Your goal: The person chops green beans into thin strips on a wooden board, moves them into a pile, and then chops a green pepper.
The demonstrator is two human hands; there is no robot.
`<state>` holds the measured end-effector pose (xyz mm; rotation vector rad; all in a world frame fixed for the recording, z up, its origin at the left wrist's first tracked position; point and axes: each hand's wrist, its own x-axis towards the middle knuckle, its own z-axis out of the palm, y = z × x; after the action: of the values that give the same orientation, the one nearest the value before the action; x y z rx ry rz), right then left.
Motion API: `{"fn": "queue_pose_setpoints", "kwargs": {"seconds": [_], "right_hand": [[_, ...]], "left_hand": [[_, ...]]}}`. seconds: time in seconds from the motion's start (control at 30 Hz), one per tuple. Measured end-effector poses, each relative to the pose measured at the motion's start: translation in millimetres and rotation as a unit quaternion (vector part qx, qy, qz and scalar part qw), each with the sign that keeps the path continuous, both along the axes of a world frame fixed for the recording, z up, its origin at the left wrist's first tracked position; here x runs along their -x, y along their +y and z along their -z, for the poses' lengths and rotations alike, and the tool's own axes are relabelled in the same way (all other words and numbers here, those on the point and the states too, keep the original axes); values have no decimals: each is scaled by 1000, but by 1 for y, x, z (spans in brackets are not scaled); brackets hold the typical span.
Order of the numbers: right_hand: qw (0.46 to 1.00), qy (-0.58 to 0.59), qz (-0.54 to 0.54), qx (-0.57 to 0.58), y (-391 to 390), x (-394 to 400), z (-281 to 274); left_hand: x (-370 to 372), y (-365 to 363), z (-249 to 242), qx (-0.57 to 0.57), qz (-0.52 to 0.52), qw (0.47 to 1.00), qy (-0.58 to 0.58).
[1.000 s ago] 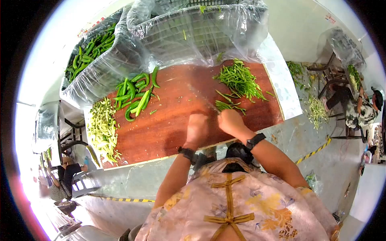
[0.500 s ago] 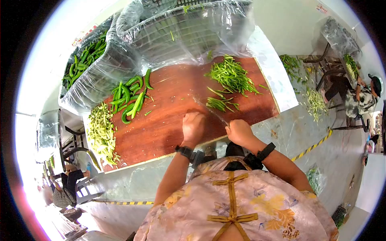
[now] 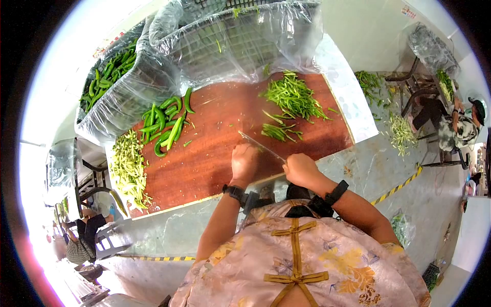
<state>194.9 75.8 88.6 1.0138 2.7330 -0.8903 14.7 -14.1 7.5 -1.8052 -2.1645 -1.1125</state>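
Observation:
My right hand (image 3: pixel 302 169) grips the handle of a knife (image 3: pixel 261 147); its thin blade points up-left over a reddish wooden board (image 3: pixel 215 163). Beside the blade, my left hand (image 3: pixel 244 161) rests on the board with fingers curled, and whatever lies under it is hidden. Just beyond the knife is a small heap of cut green pepper strips (image 3: pixel 279 132), with a bigger heap (image 3: pixel 292 97) behind it. Whole green peppers (image 3: pixel 166 125) lie at the board's far left, next to a pale yellow-green pile of trimmings (image 3: pixel 128 163).
Two plastic-lined baskets stand behind the board: one (image 3: pixel 240 41) nearly bare, the other (image 3: pixel 110 71) full of green peppers. A person (image 3: pixel 460 128) sits at the right among scattered greens (image 3: pixel 401 133). Another person (image 3: pixel 82 235) is at lower left. Yellow-black tape (image 3: pixel 399 188) marks the floor.
My right hand drew the knife back from the small heap of strips toward the board's near edge. The left hand stayed in place and the blade now lies beside it.

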Motion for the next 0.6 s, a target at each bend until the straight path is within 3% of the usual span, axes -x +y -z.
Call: {"fn": "queue_pose_setpoints", "kwargs": {"seconds": [0.4, 0.6], "right_hand": [[998, -39, -17, 38, 9, 25, 10], [1000, 20, 7, 3, 5, 64, 31]], "left_hand": [[2, 1, 2, 2, 8, 1000, -22], [4, 5, -1, -4, 19, 1000, -2]]}}
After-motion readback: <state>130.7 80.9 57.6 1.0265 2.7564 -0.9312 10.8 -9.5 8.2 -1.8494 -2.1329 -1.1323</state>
